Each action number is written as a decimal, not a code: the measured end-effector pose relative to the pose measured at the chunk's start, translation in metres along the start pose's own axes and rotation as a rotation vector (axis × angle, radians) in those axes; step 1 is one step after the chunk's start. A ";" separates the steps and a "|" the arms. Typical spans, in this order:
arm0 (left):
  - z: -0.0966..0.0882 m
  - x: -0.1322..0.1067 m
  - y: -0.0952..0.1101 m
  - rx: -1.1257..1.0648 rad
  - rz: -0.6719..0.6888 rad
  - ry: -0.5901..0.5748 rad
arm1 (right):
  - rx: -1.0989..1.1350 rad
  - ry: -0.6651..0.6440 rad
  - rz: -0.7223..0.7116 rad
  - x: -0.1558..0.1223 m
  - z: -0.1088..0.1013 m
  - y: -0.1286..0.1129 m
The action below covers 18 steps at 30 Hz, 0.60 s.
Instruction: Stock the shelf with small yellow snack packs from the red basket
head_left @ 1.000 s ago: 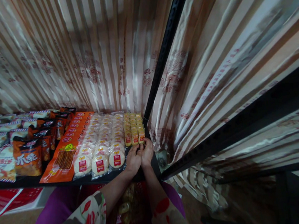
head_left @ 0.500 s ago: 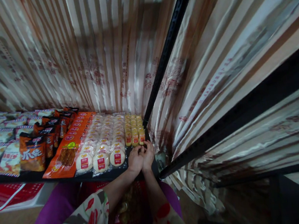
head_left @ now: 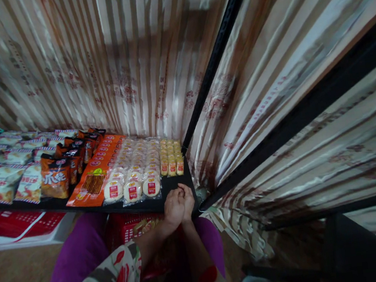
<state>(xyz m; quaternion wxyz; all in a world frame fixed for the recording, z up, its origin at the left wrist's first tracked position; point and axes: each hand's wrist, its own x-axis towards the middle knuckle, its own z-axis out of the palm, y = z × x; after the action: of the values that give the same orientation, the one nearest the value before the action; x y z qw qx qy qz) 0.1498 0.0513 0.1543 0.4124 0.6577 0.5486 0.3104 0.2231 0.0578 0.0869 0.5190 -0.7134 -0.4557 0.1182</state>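
Note:
At the front right corner of the black shelf (head_left: 154, 204), my left hand (head_left: 174, 208) and my right hand (head_left: 187, 201) rest against each other. Their fingers are curled and overlap, so whatever lies between them, if anything, is hidden. Just beyond the fingertips, with a gap of bare shelf, stand small yellow snack packets (head_left: 172, 165) in tight rows. To the left of these lie rows of round white crackers (head_left: 132, 191) in clear wrappers with red labels.
Further left are a flat orange snack bag (head_left: 89, 185), upright brown-orange bags (head_left: 54, 178) and many white bags (head_left: 3, 182). A red basket (head_left: 128, 233) with packets sits below the shelf. Black posts (head_left: 210, 60) and striped curtains (head_left: 122, 53) enclose the corner.
My hands have drawn back slightly from the yellow packets toward the shelf's front edge, staying together. The view has shifted a little, showing more of the red basket.

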 end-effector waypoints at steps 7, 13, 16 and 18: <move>-0.014 -0.039 -0.025 0.120 0.173 -0.050 | 0.050 -0.055 0.010 -0.046 -0.004 -0.012; -0.023 -0.069 -0.057 0.175 0.273 -0.049 | 0.085 -0.126 -0.045 -0.087 -0.005 -0.008; -0.024 -0.079 -0.078 0.199 0.266 -0.101 | 0.029 -0.225 -0.035 -0.103 0.001 0.008; -0.024 -0.082 -0.093 0.219 0.195 -0.129 | -0.090 -0.365 0.007 -0.111 0.009 0.019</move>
<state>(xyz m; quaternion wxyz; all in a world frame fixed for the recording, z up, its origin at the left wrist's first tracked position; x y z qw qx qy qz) 0.0692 -0.0190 0.0863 0.3406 0.7674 0.4851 0.2444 0.1658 -0.0233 0.0329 0.3950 -0.7040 -0.5448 0.2270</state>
